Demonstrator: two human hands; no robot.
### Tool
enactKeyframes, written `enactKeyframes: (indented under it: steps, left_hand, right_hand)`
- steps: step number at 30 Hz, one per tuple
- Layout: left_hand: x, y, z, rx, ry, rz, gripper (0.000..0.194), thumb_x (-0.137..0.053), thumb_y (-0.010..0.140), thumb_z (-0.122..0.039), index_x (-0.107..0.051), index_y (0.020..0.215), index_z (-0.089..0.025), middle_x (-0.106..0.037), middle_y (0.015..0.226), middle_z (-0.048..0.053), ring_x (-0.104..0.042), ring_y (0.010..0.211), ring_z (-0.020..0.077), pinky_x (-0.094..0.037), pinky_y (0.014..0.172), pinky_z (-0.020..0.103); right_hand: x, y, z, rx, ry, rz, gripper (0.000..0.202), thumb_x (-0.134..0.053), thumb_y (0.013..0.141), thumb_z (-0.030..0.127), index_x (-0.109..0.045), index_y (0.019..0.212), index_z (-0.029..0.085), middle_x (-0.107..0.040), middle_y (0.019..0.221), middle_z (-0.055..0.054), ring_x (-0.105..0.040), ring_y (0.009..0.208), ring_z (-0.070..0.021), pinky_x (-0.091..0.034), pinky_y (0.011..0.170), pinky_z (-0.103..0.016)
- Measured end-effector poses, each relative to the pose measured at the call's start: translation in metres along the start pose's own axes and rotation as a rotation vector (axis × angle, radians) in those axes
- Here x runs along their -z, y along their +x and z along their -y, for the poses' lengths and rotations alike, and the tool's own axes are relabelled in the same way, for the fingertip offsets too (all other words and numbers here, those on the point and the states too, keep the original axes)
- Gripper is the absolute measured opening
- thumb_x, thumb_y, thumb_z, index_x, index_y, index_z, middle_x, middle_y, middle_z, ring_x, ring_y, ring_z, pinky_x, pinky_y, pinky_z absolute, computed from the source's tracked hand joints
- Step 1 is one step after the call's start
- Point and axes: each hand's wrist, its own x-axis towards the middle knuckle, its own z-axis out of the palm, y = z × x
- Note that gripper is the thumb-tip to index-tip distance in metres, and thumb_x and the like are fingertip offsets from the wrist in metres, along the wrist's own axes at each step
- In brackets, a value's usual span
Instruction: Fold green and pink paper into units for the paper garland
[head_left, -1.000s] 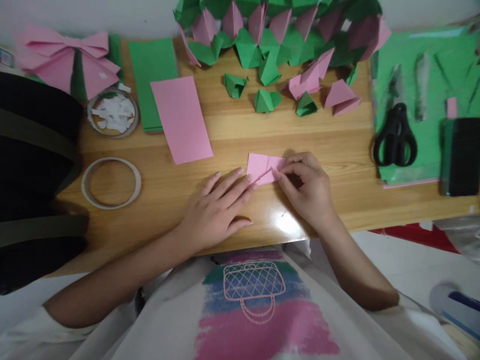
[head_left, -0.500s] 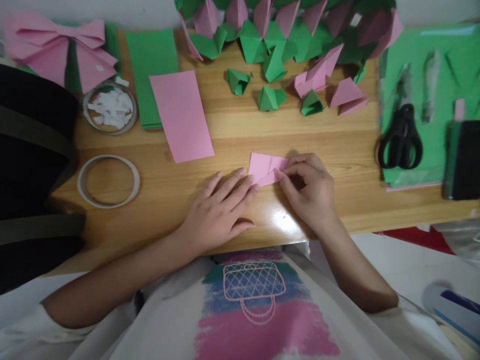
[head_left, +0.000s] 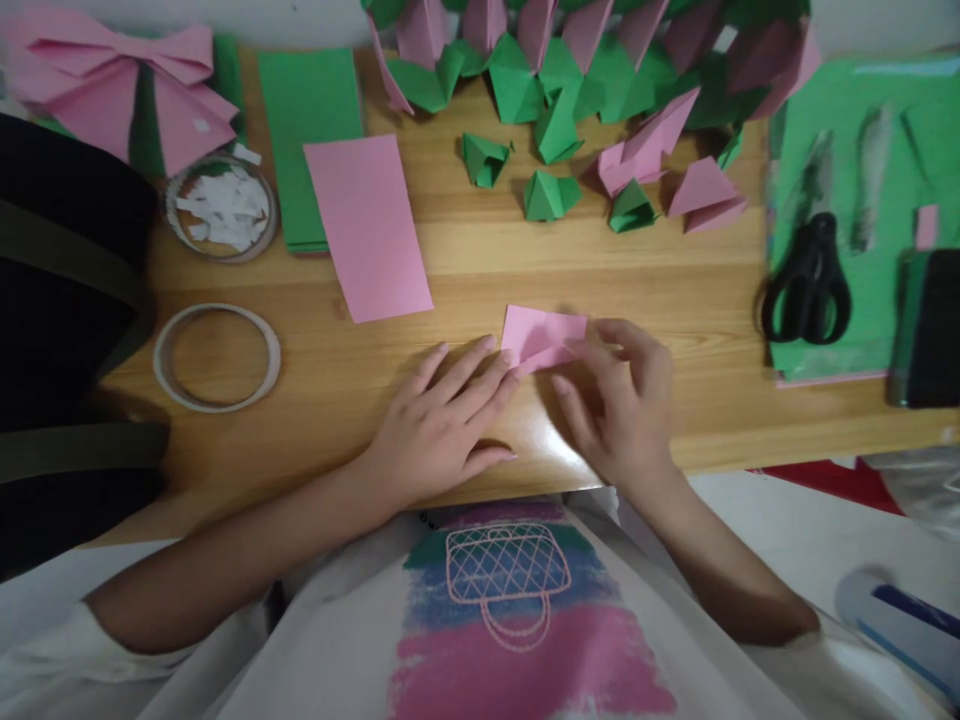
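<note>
A small folded pink paper [head_left: 541, 335] lies on the wooden table in front of me. My left hand [head_left: 442, 425] rests flat with fingers spread, its fingertips on the paper's lower left corner. My right hand [head_left: 626, 395] is at the paper's right end, thumb apart from the index finger, which touches or hovers over the paper. Up and to the left, a flat pink sheet [head_left: 369, 230] overlaps a stack of green sheets [head_left: 311, 120]. Small folded green pieces [head_left: 551, 196] and pink pieces [head_left: 706, 195] stand beyond my hands.
Along the back stands a large pink and green folded-paper piece [head_left: 517, 80]. Black scissors [head_left: 808, 290] lie on green sheets at right, beside a dark box [head_left: 930, 330]. At left are a tape roll [head_left: 166, 365], white scraps [head_left: 229, 210], a pink bow [head_left: 161, 90] and a black bag [head_left: 67, 330].
My right thumb and index finger have parted, and the thumb has come off the paper. The paper's right part now shows more. The view has shifted slightly.
</note>
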Motion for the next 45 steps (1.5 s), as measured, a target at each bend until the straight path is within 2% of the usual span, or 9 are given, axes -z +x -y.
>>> enactKeyframes:
  steps: [3, 5, 9, 13, 18, 31, 38, 45]
  left_hand:
    - [0.0, 0.0, 0.0, -0.006, 0.003, 0.0, 0.064, -0.048, 0.094, -0.054, -0.05, 0.138, -0.008, -0.054, 0.143, 0.016, -0.046, 0.135, 0.0342, -0.033, 0.111, 0.052]
    - [0.0, 0.0, 0.0, -0.01, -0.001, 0.006, 0.062, -0.048, 0.094, -0.054, -0.053, 0.136, -0.008, -0.054, 0.143, 0.016, -0.045, 0.135, 0.0346, -0.033, 0.111, 0.052]
    - [0.001, 0.0, 0.001, -0.011, 0.007, 0.011, 0.062, -0.048, 0.094, -0.054, -0.053, 0.135, -0.007, -0.055, 0.141, 0.017, -0.047, 0.134, 0.0348, -0.033, 0.11, 0.051]
    - [0.001, 0.001, 0.001, -0.015, 0.01, 0.0, 0.063, -0.047, 0.094, -0.053, -0.051, 0.137, -0.007, -0.055, 0.142, 0.016, -0.047, 0.133, 0.0348, -0.032, 0.11, 0.051]
    - [0.001, 0.001, 0.001, -0.016, 0.02, 0.0, 0.064, -0.044, 0.095, -0.054, -0.05, 0.138, -0.007, -0.055, 0.142, 0.015, -0.048, 0.132, 0.0342, -0.031, 0.11, 0.05]
    - [0.002, 0.001, 0.004, -0.044, 0.044, -0.01, 0.063, -0.042, 0.096, -0.054, -0.053, 0.135, -0.006, -0.057, 0.139, 0.016, -0.05, 0.131, 0.0344, -0.033, 0.108, 0.049]
    - [0.006, -0.002, 0.011, -0.137, 0.106, -0.066, 0.05, -0.045, 0.098, -0.041, -0.06, 0.123, 0.0, -0.064, 0.13, 0.02, -0.059, 0.123, 0.0326, -0.041, 0.101, 0.044]
    - [0.017, 0.001, 0.035, -0.33, 0.103, -0.033, 0.04, -0.051, 0.097, -0.029, -0.059, 0.122, 0.001, -0.067, 0.125, 0.018, -0.061, 0.121, 0.0288, -0.043, 0.101, 0.037]
  right_hand:
    - [0.005, -0.019, 0.008, 0.149, -0.113, 0.014, 0.051, -0.067, 0.084, 0.025, -0.05, 0.132, 0.025, -0.05, 0.131, -0.016, -0.051, 0.121, -0.0354, -0.049, 0.094, -0.05]
    - [0.005, -0.028, 0.012, 0.198, -0.126, 0.043, 0.052, -0.066, 0.085, 0.029, -0.05, 0.134, 0.026, -0.05, 0.135, -0.016, -0.048, 0.126, -0.0357, -0.048, 0.096, -0.05]
    - [0.003, -0.031, 0.015, 0.188, -0.146, 0.196, 0.055, -0.059, 0.089, 0.043, -0.048, 0.139, 0.021, -0.053, 0.14, -0.018, -0.046, 0.132, -0.0354, -0.044, 0.1, -0.049]
    - [0.0, -0.027, 0.016, 0.134, -0.191, 0.255, 0.061, -0.053, 0.091, 0.05, -0.048, 0.14, 0.014, -0.052, 0.143, -0.021, -0.045, 0.135, -0.0366, -0.042, 0.103, -0.05]
    - [-0.002, -0.027, 0.019, 0.122, -0.249, 0.274, 0.063, -0.051, 0.092, 0.053, -0.05, 0.138, 0.01, -0.051, 0.144, -0.02, -0.045, 0.133, -0.0377, -0.041, 0.104, -0.048]
    - [-0.002, -0.028, 0.023, 0.085, -0.284, 0.269, 0.061, -0.05, 0.092, 0.052, -0.052, 0.138, 0.011, -0.052, 0.142, -0.021, -0.044, 0.132, -0.0374, -0.041, 0.104, -0.049]
    - [-0.004, -0.028, 0.024, 0.068, -0.268, 0.271, 0.063, -0.05, 0.092, 0.051, -0.049, 0.14, 0.01, -0.053, 0.143, -0.02, -0.044, 0.133, -0.0379, -0.04, 0.105, -0.05]
    - [-0.005, -0.028, 0.024, 0.071, -0.271, 0.261, 0.062, -0.049, 0.093, 0.05, -0.05, 0.139, 0.009, -0.054, 0.141, -0.021, -0.046, 0.131, -0.0384, -0.041, 0.104, -0.05]
